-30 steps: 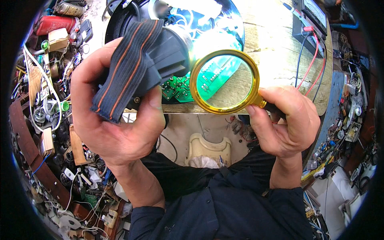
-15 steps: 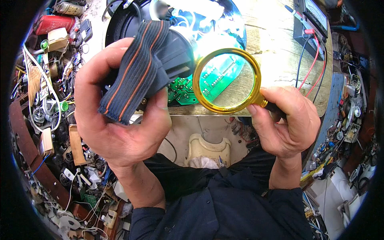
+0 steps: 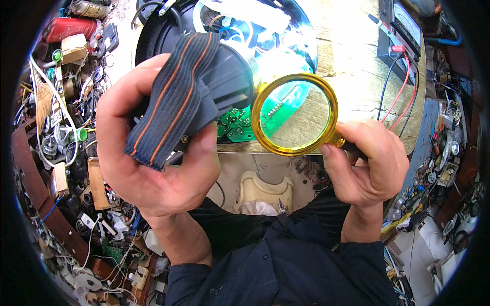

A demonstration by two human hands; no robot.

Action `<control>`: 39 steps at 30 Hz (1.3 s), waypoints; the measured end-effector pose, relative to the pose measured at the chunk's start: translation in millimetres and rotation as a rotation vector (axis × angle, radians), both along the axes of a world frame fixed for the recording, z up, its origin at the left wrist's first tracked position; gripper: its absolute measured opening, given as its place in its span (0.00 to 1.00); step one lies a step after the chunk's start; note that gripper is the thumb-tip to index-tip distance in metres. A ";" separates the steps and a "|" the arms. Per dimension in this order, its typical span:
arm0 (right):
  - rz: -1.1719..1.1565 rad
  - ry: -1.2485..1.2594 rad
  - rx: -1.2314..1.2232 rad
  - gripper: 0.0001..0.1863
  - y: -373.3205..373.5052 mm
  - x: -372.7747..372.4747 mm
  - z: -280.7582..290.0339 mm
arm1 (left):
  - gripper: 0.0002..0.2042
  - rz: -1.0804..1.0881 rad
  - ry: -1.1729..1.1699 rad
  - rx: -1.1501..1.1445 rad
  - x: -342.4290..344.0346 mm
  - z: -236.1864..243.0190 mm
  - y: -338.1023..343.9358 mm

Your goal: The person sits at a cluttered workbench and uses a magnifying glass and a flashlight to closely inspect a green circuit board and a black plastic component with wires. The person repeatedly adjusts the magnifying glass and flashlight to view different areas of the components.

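Note:
My left hand (image 3: 153, 178) is closed round a black headlamp (image 3: 227, 79) with a dark, orange-striped elastic strap (image 3: 171, 102). Its bright light falls on a green circuit board (image 3: 237, 125) at the near edge of the table. Part of the board is hidden behind the lamp, and part is washed out by glare. In my right hand (image 3: 370, 163) is a magnifying glass (image 3: 256, 125) with a gold rim, its dark handle pinched between thumb and fingers. The lens hangs over the board's right end, which shows through it.
Behind the board lies a round black housing (image 3: 158, 38) with white wires and parts inside. An analog multimeter (image 3: 403, 30) with red and black leads stands at the table's far right. Heaps of electronic scrap flank the wooden table (image 3: 352, 66). A cream plastic stool (image 3: 265, 191) is below.
The magnifying glass has shifted slightly right and nearer to me. The headlamp has moved a little right and down in the view. Both stay in my hands.

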State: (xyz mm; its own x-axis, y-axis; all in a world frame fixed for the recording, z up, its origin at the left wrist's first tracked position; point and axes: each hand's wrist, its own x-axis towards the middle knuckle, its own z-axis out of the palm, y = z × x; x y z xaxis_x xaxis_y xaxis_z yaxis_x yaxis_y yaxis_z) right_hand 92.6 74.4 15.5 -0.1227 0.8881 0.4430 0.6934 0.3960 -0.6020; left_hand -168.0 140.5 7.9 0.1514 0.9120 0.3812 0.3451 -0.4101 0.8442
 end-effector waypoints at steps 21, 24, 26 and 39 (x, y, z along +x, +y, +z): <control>0.023 -0.002 -0.020 0.20 -3.1 4.6 2.8 | 0.37 0.051 -0.009 -0.072 6.9 5.2 -6.6; 0.028 0.002 -0.026 0.20 -3.2 4.9 2.2 | 0.36 0.019 0.037 -0.040 4.0 5.2 -4.8; 0.028 -0.001 -0.023 0.20 -3.2 4.8 2.2 | 0.35 0.003 0.055 -0.019 2.9 4.8 -3.6; 0.026 -0.005 -0.032 0.21 -4.7 4.2 2.5 | 0.37 0.009 0.094 -0.091 0.9 9.8 -9.3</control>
State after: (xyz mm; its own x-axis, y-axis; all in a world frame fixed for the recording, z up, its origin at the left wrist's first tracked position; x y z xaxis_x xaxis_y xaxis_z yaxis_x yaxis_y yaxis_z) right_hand 96.7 69.7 18.1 -0.1483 0.8981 0.4141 0.6864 0.3949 -0.6107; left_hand -167.1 131.2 17.8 0.1742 0.9435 0.2818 0.4279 -0.3303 0.8413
